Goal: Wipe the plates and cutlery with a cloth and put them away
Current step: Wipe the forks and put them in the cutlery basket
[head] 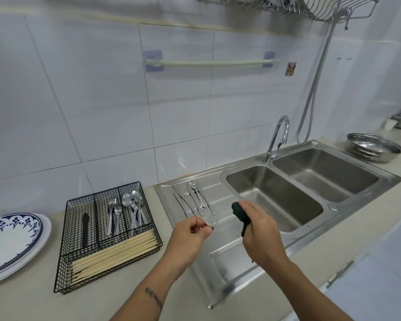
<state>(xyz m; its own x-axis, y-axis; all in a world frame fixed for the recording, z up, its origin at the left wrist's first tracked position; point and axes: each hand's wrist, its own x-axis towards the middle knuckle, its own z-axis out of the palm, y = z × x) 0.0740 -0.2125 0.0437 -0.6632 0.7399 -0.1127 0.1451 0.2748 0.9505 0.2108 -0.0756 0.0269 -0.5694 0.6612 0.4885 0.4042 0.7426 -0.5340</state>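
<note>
**Fork in the left hand, dark cloth in the right, over the drainboard**

A white tiled wall (102, 112) fills the upper view, with a pale towel rail (208, 63) stuck to it and a small picture sticker (290, 68) beside the rail's right end; no writing on it can be read. Below runs the beige bench (33, 304), its front edge out of view at the bottom. Set into it is a stainless double sink (310, 228) with a ribbed drainboard (220, 193) on its left and a curved tap (278, 137) behind. A blue-patterned plate (7, 239) lies on a plain white plate (45, 230) at the bench's left edge, partly cut off by the frame. Just right of them stands a black wire cutlery basket (63, 269): a dark-handled knife (85, 228), forks (114, 216), spoons (133, 205), and chopsticks (111, 253) across the front. A bare strip of bench separates basket and drainboard. On the drainboard lie table knives and a fork (193, 198), near its back edge. A steel bowl (373, 147) sits right of the sink.

The left hand (190, 237) pinches a fork (212, 220), blurred, above the drainboard. The right hand (259, 230) is clenched round a dark green cloth (240, 213), near the fork but apart.
</note>
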